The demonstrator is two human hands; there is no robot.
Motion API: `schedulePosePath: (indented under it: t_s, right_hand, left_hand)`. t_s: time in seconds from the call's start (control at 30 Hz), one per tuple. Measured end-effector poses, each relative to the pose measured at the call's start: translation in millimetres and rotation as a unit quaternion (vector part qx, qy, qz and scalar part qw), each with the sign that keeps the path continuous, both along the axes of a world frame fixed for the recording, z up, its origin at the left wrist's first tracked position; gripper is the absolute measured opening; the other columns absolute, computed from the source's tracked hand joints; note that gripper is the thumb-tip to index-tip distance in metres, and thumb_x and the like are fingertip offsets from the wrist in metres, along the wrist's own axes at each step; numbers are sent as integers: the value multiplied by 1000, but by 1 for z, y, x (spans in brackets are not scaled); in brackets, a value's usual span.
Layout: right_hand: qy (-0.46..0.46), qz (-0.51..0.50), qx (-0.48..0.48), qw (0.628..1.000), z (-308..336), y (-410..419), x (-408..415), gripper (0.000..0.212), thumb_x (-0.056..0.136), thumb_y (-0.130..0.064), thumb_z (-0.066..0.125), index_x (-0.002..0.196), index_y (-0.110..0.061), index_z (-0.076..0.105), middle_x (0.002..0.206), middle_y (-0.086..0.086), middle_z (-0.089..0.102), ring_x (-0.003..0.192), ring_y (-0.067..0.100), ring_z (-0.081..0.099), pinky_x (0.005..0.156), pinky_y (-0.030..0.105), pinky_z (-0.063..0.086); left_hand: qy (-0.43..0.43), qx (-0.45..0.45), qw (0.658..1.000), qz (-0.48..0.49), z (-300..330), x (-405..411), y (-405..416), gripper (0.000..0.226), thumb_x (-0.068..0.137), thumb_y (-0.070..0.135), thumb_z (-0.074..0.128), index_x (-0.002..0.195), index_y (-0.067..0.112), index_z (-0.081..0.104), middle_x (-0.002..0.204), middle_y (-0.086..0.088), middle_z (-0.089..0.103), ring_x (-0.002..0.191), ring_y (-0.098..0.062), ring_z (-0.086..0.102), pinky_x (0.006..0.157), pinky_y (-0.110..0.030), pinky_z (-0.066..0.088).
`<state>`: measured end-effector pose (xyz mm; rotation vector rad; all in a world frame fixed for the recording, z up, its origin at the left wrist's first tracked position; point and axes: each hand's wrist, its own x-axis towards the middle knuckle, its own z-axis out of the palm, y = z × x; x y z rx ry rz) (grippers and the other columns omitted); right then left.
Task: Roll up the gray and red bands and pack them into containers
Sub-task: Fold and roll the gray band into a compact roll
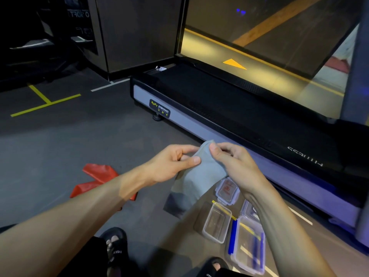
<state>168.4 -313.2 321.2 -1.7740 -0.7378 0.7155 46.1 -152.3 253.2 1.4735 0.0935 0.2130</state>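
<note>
Gray band [199,176]: held in the air above the floor, top end pinched by left hand [169,163] and right hand [237,162], both arms extended forward. Red band [99,180]: crumpled on floor, left. 2 clear containers [217,221] and lids [227,189]: floor, beside treadmill [219,108].

The left forearm [83,198] covered part of the red band [95,176]. The right wrist [257,198] hid part of a far container lid [248,209]. The treadmill [219,108] ran off the right edge.
</note>
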Motion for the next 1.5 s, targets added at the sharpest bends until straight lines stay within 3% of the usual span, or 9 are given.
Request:
schedulePosePath:
  t_s: [0.23, 0.4, 0.53, 0.7, 0.8, 1.03, 1.17, 1.33, 1.5]
  right_hand:
    - [-14, -10, 1, 1000, 0, 3, -7, 31, 99, -40, 66, 104, -10, 71, 83, 5, 76, 75, 14, 72, 68, 28, 55]
    - [-78, 12, -38, 996, -1, 3, -10, 55, 85, -71, 51, 98, -22, 74, 94, 13, 77, 94, 37, 72, 88, 61, 55]
    - [-47, 53, -42, 997, -3, 0, -10, 36, 96, -59, 59, 108, -28, 73, 102, -2, 78, 98, 13, 73, 93, 41, 58]
    - [-2, 62, -24, 998, -2, 0, -13, 27, 93, -40, 72, 108, -17, 74, 93, 4, 79, 78, 7, 72, 66, 19, 52]
    - [16, 21, -7, 1000, -1, 1, -12, 27, 94, -34, 73, 107, -11, 72, 98, 14, 78, 77, 12, 72, 66, 23, 55]
    - [26, -29, -15, 999, 0, -1, -3, 32, 91, -38, 76, 110, -13, 68, 98, 10, 78, 83, 18, 77, 76, 33, 60]
    - [13, -15, -16, 1000, 0, 2, -7, 33, 94, -41, 72, 103, -9, 71, 91, 9, 79, 81, 21, 76, 73, 33, 59]
    - [-60, 20, -57, 996, -1, 5, -13, 62, 84, -72, 53, 97, -16, 76, 94, 9, 78, 96, 33, 73, 93, 59, 54]
    - [-6, 23, -69, 997, -2, 1, -13, 45, 105, -53, 46, 104, -24, 79, 98, 1, 80, 99, 23, 76, 101, 55, 53]
  left_hand:
    - [-12, 19, 1000, 2, 4, 1, 2, 42, 103, 14, 55, 145, 13, 53, 61, 11, 64, 69, -4, 63, 72, -23, 52]
    - [-19, 34, 999, -13, 6, 0, 2, 45, 103, 12, 53, 147, 9, 49, 71, 8, 70, 77, -5, 67, 78, -24, 52]
    - [-21, 23, 998, 51, 6, 2, -5, 29, 100, 23, 62, 128, 16, 65, 67, 1, 68, 70, -15, 63, 68, -29, 51]
    - [-5, -2, 996, 89, 5, 3, -4, 36, 81, 58, 73, 106, 32, 75, 73, -25, 59, 74, -29, 54, 67, -40, 44]
    - [-4, -32, 998, 45, 6, 0, -3, 28, 92, 38, 67, 117, 26, 73, 96, -26, 72, 86, -23, 69, 75, -31, 57]
    - [0, -25, 999, 22, 3, -3, 1, 34, 98, 25, 59, 128, 8, 66, 107, -15, 75, 94, -20, 71, 81, -29, 58]
    - [-18, -25, 999, 43, 3, -1, 1, 36, 97, 23, 59, 130, 12, 65, 101, -12, 78, 93, -19, 73, 81, -28, 58]
    - [-37, -28, 998, 33, 6, -1, 1, 45, 99, 17, 54, 142, 4, 54, 97, -1, 78, 92, -12, 73, 80, -23, 55]
    - [-32, 9, 997, 70, 7, -1, -5, 30, 101, 14, 54, 125, 1, 65, 100, 0, 77, 92, -11, 71, 81, -22, 54]
